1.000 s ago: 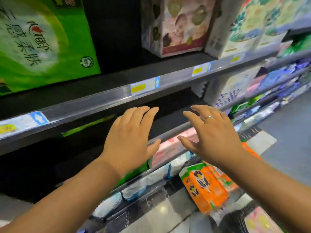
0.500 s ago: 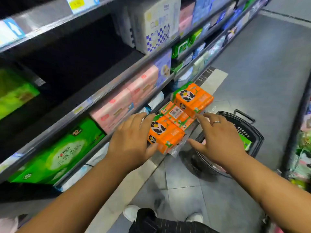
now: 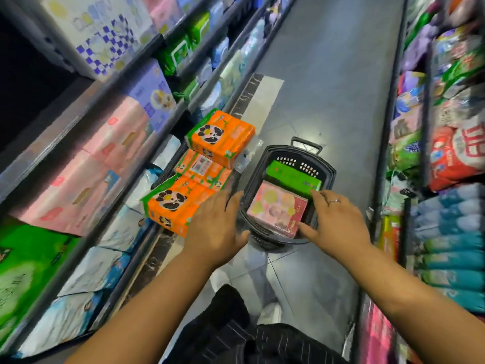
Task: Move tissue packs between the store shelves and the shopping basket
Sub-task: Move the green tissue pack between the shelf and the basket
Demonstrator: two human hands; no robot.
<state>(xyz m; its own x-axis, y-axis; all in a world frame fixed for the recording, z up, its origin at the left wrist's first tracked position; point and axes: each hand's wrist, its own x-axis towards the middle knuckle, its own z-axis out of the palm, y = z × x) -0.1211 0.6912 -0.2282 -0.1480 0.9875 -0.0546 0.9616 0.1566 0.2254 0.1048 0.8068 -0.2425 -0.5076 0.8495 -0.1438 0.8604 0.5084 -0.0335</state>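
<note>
Head view: your left grip (image 3: 217,227) and right grip (image 3: 338,224), both spread and empty, flank the pink tissue pack (image 3: 278,208) in the basket (image 3: 328,166). You seem to be starting a pick-up, so clasp both its ends.

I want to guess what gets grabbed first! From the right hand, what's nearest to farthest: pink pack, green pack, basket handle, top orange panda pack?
1. The pink pack and green pack, both inside the basket by the right hand: too close to call.
2. The basket handle, at the far rim.
3. The top orange panda pack, off left by the shelves.
</note>
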